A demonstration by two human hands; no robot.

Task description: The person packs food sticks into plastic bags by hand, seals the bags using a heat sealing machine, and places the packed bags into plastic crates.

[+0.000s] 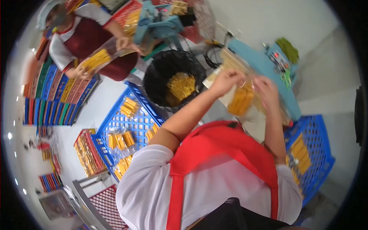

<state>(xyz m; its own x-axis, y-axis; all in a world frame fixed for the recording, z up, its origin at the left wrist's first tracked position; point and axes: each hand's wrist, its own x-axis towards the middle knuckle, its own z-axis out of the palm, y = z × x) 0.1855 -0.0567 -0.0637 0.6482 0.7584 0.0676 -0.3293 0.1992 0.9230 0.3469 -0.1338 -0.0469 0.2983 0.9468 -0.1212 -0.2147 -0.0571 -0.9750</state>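
Bag [240,101] of orange sticks: clear plastic, hanging upright in mid-air in front of the red apron [226,142], just beside the light blue machine [251,57]. Left hand [227,82] has its fingertips pressed together, pinching the top edge. Right hand [267,92] is at the upper right side, fingers curled; motion blur, so cannot tell whether they pinch the plastic. Green scissors [286,79] and a green cloth [288,50] lie on the machine. To the left stands a bin [154,73] with a black liner, yellow pieces [181,86] inside. Left blue crate [100,142], below the bin in view, contains several bagged portions of sticks; right blue crate [320,147] also contains sticks. Beyond the left crate, at upper left, a co-worker [94,34] in a dark red apron holds another bag [97,59] of sticks in both hands.
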